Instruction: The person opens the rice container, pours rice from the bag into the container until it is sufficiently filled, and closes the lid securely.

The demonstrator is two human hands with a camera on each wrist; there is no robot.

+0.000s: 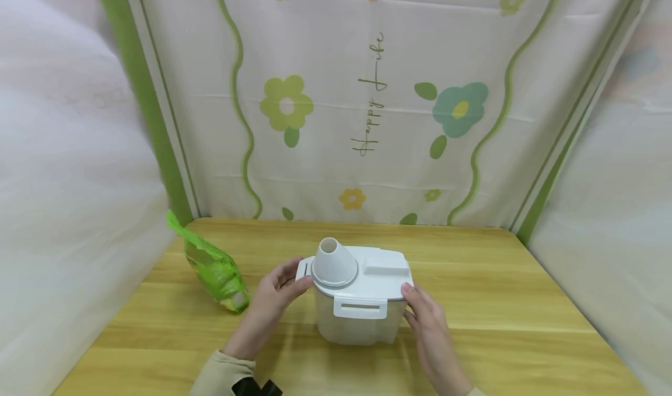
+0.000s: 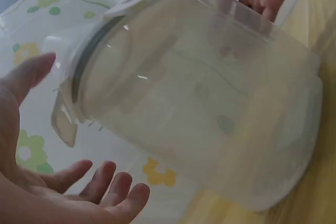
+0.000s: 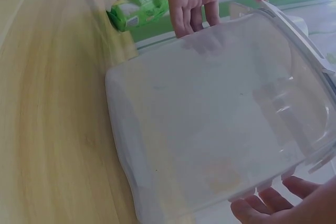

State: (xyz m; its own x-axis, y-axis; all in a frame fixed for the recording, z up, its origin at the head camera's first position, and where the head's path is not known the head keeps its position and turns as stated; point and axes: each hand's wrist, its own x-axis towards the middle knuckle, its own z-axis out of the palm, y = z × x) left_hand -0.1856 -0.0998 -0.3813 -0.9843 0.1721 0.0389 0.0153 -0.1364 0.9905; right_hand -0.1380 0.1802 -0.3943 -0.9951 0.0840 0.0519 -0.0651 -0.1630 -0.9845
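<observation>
A clear plastic storage container [image 1: 357, 329] with a white lid [image 1: 378, 288] stands on the table. The lid carries a cone-shaped spout [image 1: 334, 265] at its left, a raised grip [image 1: 387, 266] at its right and a latch [image 1: 360, 308] in front. By the left end my left hand [image 1: 273, 297] has its thumb at the lid's edge; in the left wrist view its fingers [image 2: 107, 182] are spread apart from the wall. My right hand [image 1: 427, 320] holds the right end, thumb on the lid's corner, fingers [image 3: 273, 200] against the side.
A green plastic bag [image 1: 217, 273] lies on the wooden table [image 1: 504, 291], left of my left hand. Behind the table hangs a white curtain [image 1: 325, 163] printed with flowers, and white sheets close off both sides.
</observation>
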